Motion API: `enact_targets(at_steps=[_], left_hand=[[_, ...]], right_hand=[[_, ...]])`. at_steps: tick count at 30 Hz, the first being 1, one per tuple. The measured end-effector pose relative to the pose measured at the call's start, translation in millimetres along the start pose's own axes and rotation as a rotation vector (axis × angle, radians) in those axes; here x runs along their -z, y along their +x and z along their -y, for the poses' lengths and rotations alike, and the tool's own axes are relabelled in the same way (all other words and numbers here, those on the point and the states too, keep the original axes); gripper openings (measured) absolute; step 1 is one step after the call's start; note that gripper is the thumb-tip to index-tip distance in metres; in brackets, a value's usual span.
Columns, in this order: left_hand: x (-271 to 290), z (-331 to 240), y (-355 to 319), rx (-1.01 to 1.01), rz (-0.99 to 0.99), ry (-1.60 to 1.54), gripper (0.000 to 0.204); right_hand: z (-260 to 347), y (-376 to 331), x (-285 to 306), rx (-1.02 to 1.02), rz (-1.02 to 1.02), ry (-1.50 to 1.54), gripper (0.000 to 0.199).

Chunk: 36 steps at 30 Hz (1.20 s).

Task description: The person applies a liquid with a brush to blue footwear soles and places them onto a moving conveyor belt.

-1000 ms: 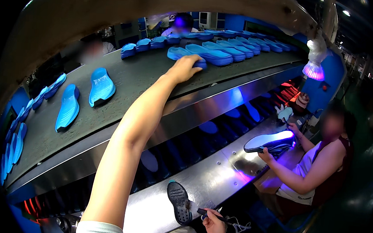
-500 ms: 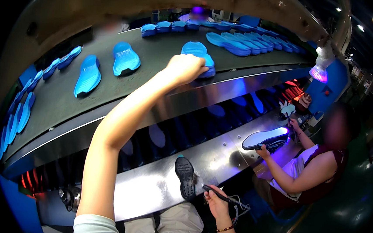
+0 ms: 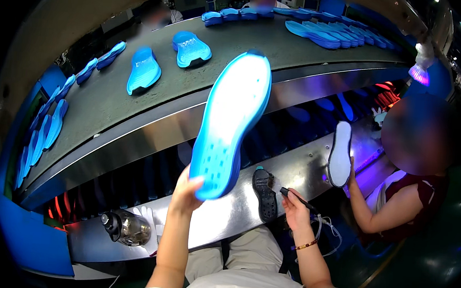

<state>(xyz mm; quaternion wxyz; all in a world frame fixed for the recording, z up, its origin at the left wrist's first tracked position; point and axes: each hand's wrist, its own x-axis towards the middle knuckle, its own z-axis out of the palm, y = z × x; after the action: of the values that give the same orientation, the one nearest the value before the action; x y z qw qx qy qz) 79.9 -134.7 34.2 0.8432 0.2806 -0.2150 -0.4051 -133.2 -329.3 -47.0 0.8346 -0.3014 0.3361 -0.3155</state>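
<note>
My left hand (image 3: pixel 184 193) grips the heel end of a blue shoe sole (image 3: pixel 231 125), held up before me with its toe end pointing up and away. The sole's pale upper face is brightly lit, with small square recesses near the heel. In my right hand (image 3: pixel 296 213) is a black pen-shaped tool (image 3: pixel 303 201) with thin wires trailing from it. Its tip is close to a black shoe sole (image 3: pixel 265 194) that lies on the metal ledge (image 3: pixel 230 220); I cannot tell whether they touch.
A dark conveyor belt (image 3: pixel 111 110) carries several blue soles (image 3: pixel 144 69). Beneath it, a rack holds several dark soles. A bottle (image 3: pixel 126 228) and white glove (image 3: pixel 146 213) lie on the ledge at left. To my right, a co-worker holds a white-faced sole (image 3: pixel 340 152).
My left hand has lifted the blue sole off the belt and brought it nearer, upright. My right hand still holds the tool. The co-worker's sole has turned from lying sideways to upright.
</note>
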Motion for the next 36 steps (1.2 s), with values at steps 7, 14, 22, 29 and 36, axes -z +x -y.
enact_targets(at_steps=[7,14,22,29,36], left_hand=[[37.5,60.2,-110.7,0.373,0.201,-0.263,0.078],[120.1,75.6,-137.3,0.387,-0.49,-0.231,0.06],[178.3,159.8,-165.6,0.35,-0.979,-0.242,0.049],[173.4,156.4,-158.6,0.426,-0.964,-0.247,0.047],[172.9,157.4,-155.6,0.38,-0.958,-0.238,0.047]], right_hand=[[-10.3,-14.7,12.3,-0.046,-0.036,0.001,0.02],[-18.4,-11.2,4.7,-0.114,0.026,-0.05,0.019],[-16.5,-8.6,-3.0,-0.139,0.076,-0.029,0.017],[-18.3,0.2,3.1,-0.178,0.063,-0.017,0.019],[-18.1,0.7,11.1,-0.173,0.019,-0.01,0.015]])
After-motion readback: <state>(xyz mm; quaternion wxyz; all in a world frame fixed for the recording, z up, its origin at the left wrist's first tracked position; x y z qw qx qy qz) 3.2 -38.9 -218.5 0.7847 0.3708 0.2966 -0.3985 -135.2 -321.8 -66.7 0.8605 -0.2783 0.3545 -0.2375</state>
